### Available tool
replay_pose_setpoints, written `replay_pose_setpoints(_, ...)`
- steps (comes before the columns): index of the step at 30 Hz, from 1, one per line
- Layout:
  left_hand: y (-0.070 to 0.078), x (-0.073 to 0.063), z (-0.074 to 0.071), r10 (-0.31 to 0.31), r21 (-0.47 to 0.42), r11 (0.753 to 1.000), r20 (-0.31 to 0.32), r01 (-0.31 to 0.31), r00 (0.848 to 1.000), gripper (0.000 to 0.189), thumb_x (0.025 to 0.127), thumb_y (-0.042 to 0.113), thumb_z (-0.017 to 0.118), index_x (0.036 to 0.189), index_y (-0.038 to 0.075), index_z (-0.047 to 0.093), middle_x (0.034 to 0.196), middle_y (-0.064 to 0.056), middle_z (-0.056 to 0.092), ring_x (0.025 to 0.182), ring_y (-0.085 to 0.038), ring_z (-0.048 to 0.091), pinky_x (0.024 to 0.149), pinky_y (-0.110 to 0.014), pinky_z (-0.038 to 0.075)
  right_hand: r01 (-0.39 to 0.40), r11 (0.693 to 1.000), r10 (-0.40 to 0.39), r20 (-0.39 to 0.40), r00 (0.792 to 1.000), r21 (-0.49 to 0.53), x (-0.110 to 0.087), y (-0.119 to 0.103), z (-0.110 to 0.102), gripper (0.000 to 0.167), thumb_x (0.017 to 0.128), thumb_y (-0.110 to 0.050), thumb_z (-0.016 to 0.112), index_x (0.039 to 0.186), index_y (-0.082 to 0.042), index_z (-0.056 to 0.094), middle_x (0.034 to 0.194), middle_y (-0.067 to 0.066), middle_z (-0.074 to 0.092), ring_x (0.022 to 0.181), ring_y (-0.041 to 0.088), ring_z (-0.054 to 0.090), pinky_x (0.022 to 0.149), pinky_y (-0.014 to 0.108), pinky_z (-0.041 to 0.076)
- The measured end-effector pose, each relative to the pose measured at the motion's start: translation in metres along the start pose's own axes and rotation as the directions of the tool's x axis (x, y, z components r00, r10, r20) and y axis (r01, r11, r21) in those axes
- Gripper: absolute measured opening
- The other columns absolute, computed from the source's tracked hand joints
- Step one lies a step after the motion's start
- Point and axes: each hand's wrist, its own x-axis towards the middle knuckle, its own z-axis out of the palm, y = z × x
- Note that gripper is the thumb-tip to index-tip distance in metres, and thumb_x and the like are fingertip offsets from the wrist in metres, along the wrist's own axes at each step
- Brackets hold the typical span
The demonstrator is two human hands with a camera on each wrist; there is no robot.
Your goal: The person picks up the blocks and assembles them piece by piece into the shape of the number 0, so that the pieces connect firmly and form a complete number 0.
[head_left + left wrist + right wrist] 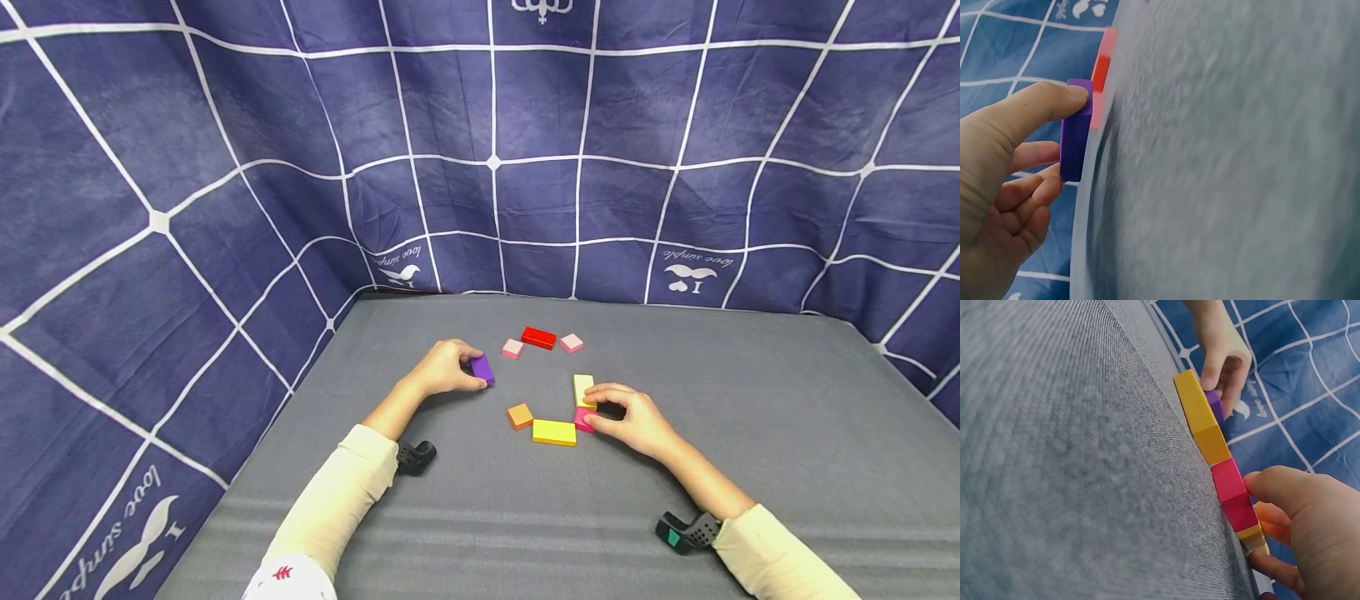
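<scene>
My left hand grips a purple rectangular block between thumb and fingertips. In the left wrist view the thumb lies against one end of this block, with a finger at the other end. My right hand is at the corner where a magenta square block meets a pale yellow rectangular block. Its thumb rests on the magenta block, while its fingers bend over to the pale yellow one. In the right wrist view the magenta block sits in line beside the yellow rectangular block.
An orange square block lies at the left end of the yellow block. Farther back, a red rectangular block lies between two pink squares. The grey tabletop meets a blue, white-lined cloth behind and at left.
</scene>
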Motion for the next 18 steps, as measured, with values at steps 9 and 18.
replay_pose_setpoints(9,0.019,0.003,0.009,0.069,0.012,0.998,0.023,-0.070,0.997,0.053,0.069,0.028,0.085,0.113,0.003,0.072,0.099,-0.008,0.068,0.092,-0.021,0.062,0.084,-0.034,0.048,0.011,1.000,-0.011,-0.012,1.000,-0.004,0.000,0.000,0.000,0.026,0.074,-0.008,0.082,0.099,-0.008,0.075,0.106,0.000,0.069,0.102,0.023,0.063,0.091,0.013,0.038)
replay_pose_setpoints(18,0.034,0.009,0.018,0.120,0.031,0.992,0.072,-0.123,0.990,0.053,0.070,0.029,0.086,0.115,0.004,0.071,0.105,-0.008,0.069,0.097,-0.020,0.062,0.088,-0.034,0.046,0.006,1.000,-0.006,-0.012,1.000,0.008,0.000,-0.002,0.000,0.025,0.075,-0.009,0.082,0.099,-0.008,0.075,0.106,0.001,0.069,0.102,0.023,0.063,0.092,0.013,0.038)
